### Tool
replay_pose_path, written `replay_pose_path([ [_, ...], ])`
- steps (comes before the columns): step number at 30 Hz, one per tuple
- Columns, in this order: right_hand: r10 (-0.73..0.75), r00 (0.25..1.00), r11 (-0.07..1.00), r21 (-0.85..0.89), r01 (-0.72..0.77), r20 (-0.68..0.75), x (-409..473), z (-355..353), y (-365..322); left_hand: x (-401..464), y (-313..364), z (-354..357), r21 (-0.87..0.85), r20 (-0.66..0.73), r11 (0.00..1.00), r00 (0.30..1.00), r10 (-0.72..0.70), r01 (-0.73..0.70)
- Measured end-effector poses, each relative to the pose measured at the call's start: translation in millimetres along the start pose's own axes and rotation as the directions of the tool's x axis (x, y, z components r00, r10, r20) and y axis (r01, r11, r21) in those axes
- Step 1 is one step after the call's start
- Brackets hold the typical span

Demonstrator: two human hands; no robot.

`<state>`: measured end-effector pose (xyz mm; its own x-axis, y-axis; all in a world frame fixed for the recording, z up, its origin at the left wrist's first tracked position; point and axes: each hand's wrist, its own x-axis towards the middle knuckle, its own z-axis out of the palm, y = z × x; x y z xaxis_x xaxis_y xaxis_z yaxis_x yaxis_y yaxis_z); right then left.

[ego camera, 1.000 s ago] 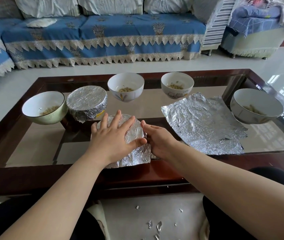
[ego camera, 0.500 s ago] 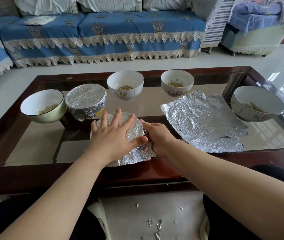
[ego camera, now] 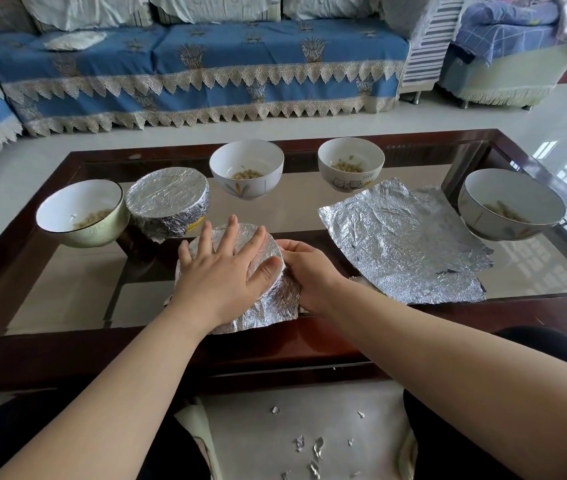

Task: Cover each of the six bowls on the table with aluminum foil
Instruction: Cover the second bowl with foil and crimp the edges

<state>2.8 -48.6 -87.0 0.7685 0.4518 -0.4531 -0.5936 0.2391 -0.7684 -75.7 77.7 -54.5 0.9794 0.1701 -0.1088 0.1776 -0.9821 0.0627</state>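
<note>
Both hands on the foil-wrapped bowl point(ego camera: 275, 299): left hand point(ego camera: 221, 271) flat on top, right hand point(ego camera: 304, 271) cupping its side, near the table edge point(ego camera: 67, 344).

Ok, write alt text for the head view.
A left hand presses flat on a foil-topped bowl while the right hand moulds foil down its side. On the glass table sit one wrapped bowl, four open bowls and a loose foil sheet.
</note>
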Motion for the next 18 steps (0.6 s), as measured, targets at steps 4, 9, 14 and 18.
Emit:
replay_pose_path([
  [4, -0.131, 0.986, 0.976, -0.186, 0.110, -0.102, 5, -2, 0, -1, 1, -1, -0.004, -0.012, 1.000, 1.000, -0.005, 0.005],
  [9, -0.258, 0.965, 0.897, -0.380, 0.223, -0.041, 7, -3, 2, -2, 5, -5, -0.003, 0.004, 1.000, 1.000, -0.021, 0.021],
  [14, -0.354, 0.935, 0.807, -0.516, 0.287, -0.034, 2, -7, -1, -4, 7, -8, -0.014, 0.012, 1.000, 1.000, -0.027, 0.027],
  [18, -0.330, 0.944, 0.817, -0.509, 0.273, -0.024, -8, -12, -5, -3, 8, -8, -0.032, 0.007, 0.998, 0.998, -0.056, 0.056],
])
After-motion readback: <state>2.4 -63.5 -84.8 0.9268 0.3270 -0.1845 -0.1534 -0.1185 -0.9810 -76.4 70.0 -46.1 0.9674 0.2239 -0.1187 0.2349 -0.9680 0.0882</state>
